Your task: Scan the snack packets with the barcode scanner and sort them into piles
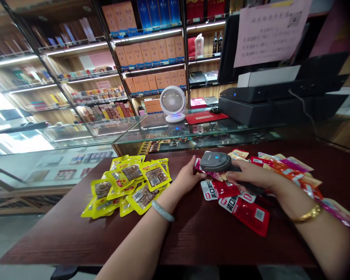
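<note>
My right hand (251, 174) is wrapped round a dark grey barcode scanner (214, 161), whose head points left with a small blue light on top. Just under that head, a pink-purple snack packet (211, 174) is pinched in my left hand (189, 175), mostly hidden by the scanner. Below both hands lie red snack packets (251, 214) with white ends, one showing a barcode. To the left of my left wrist is a loose pile of yellow snack packets (128, 175) with clear windows. More orange, red and purple packets (291, 171) spread beyond my right forearm.
The dark wooden tabletop (105, 241) meets a glass display counter (151, 134) at the back. On that stand a white fan (173, 102), a red mat (205, 116) with a mouse, and black till equipment (251, 105). Shelves of boxes (151, 52) line the wall.
</note>
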A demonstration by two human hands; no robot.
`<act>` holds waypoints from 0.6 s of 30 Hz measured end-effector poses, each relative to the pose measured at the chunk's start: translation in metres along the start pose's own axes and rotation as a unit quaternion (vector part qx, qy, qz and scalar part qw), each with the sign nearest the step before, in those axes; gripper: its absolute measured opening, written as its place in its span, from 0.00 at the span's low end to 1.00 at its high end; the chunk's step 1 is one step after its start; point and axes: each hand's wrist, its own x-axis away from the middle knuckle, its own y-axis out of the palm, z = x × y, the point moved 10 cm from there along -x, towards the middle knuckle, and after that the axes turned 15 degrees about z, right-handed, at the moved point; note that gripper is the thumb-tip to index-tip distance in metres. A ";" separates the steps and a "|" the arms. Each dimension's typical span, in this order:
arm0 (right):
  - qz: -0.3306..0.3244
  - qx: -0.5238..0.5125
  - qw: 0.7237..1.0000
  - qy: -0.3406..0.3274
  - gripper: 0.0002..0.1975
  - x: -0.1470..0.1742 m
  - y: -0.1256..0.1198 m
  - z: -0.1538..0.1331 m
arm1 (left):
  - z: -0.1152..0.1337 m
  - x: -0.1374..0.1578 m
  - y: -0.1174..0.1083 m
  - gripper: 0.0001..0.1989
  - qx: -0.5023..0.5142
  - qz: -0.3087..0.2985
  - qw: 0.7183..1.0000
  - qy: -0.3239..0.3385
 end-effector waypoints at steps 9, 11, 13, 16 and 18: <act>0.001 0.032 0.999 0.007 0.21 0.000 0.002 0.002 | -0.005 0.019 0.014 0.44 -0.421 -0.095 0.891 0.137; 0.006 0.028 1.000 0.005 0.22 0.000 0.000 0.002 | -0.005 0.025 0.020 0.47 -0.421 -0.118 0.887 0.147; 0.007 0.024 1.000 -0.002 0.24 -0.001 -0.001 0.001 | -0.003 0.032 0.027 0.52 -0.411 -0.150 0.885 0.159; 0.007 0.031 0.999 -0.008 0.25 -0.003 -0.003 0.003 | 0.001 0.039 0.035 0.57 -0.393 -0.172 0.886 0.176; 0.005 0.034 0.999 -0.005 0.25 -0.004 -0.003 0.005 | 0.004 0.042 0.039 0.55 -0.391 -0.175 0.884 0.187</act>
